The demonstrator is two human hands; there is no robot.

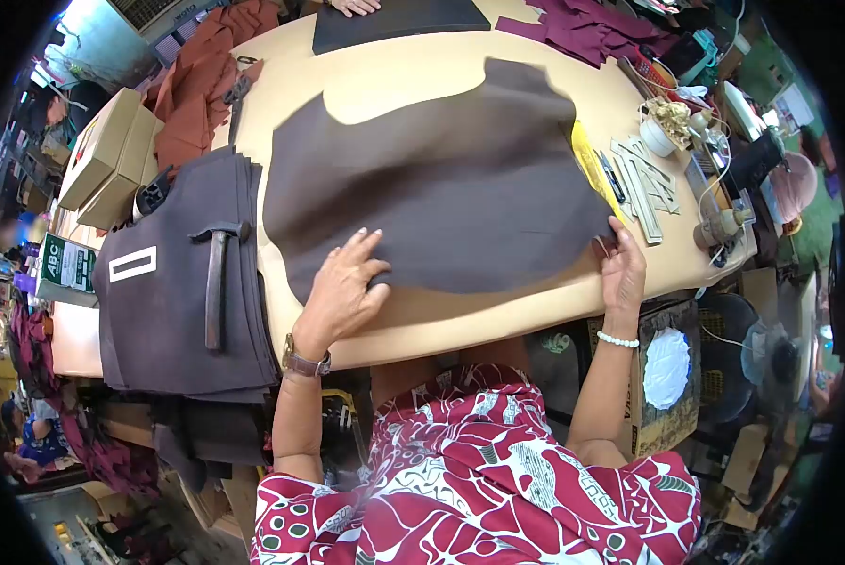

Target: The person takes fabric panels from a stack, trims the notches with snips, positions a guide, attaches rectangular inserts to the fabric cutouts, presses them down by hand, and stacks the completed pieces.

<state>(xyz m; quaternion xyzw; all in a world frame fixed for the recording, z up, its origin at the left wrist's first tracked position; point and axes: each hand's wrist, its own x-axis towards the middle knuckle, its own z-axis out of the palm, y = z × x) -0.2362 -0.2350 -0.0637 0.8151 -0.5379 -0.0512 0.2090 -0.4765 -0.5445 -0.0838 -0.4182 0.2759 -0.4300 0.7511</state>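
A large dark brown cut panel [432, 198], of leather or thick cloth, spreads over the cream table [422, 330]. It bulges up in the middle, and its upper edge looks slightly blurred. My left hand [342, 287] rests on its lower left part, fingers apart, a watch at the wrist. At the lower right corner, my right hand [622, 268] pinches the panel's edge between thumb and fingers. A yellow sheet [589, 165] shows from beneath the right edge. Close to it lie a dark pen-like cutter [611, 176] and several pale flat strips [641, 193].
At left, a stack of dark brown panels [173, 311] carries a hammer [217, 282] and a white rectangular frame [133, 265]. Behind stand cardboard boxes [112, 155] and rust-coloured pieces [192, 85]. Another person's hand [355, 7] rests on a black slab [404, 28] across the table.
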